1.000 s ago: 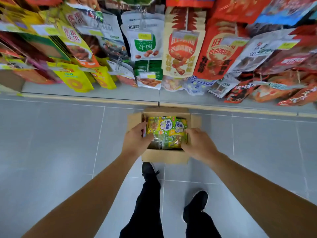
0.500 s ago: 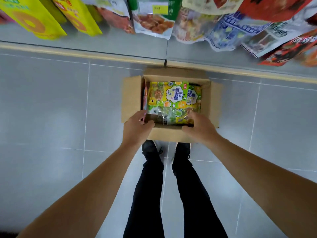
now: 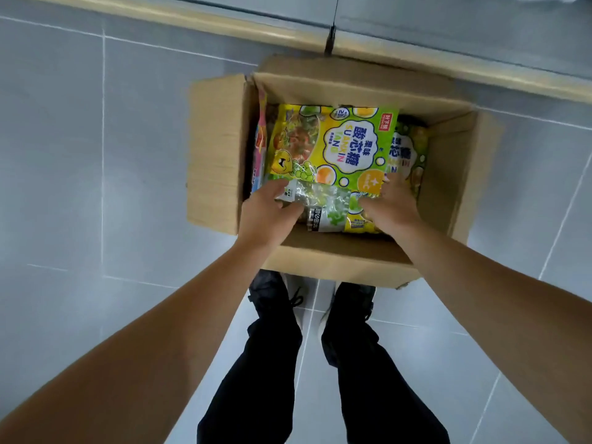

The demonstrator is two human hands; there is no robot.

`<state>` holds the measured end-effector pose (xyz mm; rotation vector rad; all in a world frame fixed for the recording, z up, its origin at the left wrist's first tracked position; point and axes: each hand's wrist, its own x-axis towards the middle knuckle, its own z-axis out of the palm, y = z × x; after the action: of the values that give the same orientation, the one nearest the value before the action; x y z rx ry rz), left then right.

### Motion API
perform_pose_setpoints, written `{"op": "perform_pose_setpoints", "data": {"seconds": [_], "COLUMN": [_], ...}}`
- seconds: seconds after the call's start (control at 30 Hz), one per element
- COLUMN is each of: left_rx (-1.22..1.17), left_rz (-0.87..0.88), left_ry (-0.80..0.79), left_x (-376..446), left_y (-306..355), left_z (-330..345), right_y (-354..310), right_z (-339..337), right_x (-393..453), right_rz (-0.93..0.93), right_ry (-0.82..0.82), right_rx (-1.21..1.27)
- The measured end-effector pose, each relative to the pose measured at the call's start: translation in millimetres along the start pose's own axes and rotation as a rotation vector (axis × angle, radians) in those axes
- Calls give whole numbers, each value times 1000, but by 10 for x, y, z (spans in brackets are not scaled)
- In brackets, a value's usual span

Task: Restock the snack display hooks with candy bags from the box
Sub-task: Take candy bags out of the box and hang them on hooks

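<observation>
Both hands (image 3: pixel 267 216) in box (image 3: pixel 217 149) (gripping bags (image 3: pixel 333 145)).

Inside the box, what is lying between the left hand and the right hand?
In the head view, a clear bag of green candies lies between the left hand and the right hand, on the near edge of the yellow-green candy bag in the cardboard box.

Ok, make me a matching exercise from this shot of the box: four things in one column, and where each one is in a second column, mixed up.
Things:
1. yellow-green candy bag
2. clear bag of green candies
3. pink packet
4. shoes

Places:
A. upright along the left wall of the cardboard box
B. on the floor, on the near side of the box
C. flat on top, in the middle of the box
D. between the left hand and the right hand

Pairs: 1-C, 2-D, 3-A, 4-B
</observation>
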<state>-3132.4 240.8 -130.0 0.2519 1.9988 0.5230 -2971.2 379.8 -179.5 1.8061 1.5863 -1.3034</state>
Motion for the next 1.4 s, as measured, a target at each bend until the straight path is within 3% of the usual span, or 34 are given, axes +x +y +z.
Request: {"op": "perform_pose_setpoints", "data": {"seconds": [0.2,0.3,0.5,0.7,0.83,0.9,1.0,1.1,1.2,1.4], "left_rx": [3,-3,-6,-163,-142,-180,-345,-560,-672,-814], "left_rz": [-2,0,66,269,288,293,268,195,112,-44], "left_ry": [19,21,42,-60,-85,-91,-110,-179,-192,-138], "left_x": [437,422,168,-59,-289,-427,-700,-986,-1369,-2108], "left_y": [-60,26,314,592,769,834,904,979,1083,1421], "left_z": [197,215,100,-173,-380,-440,-560,-713,-948,-1612], "right_y": [-120,-127,-227,-491,-608,-632,-623,-672,-691,-840], "right_z": [222,202,-233,-835,-1143,-1225,-1322,-1365,-1358,-1515], "right_x": [508,381,-359,-1057,-1313,-1423,-1591,-1807,-2190,-3166], "right_rz": [138,52,-276,-489,-526,-530,-462,-354,-333,-373], "right_ry": [119,142,256,39,-44,15,142,73,-117,-174], "right_rx": [303,375,119,-85,-195,-153,215,515,474,368]}}
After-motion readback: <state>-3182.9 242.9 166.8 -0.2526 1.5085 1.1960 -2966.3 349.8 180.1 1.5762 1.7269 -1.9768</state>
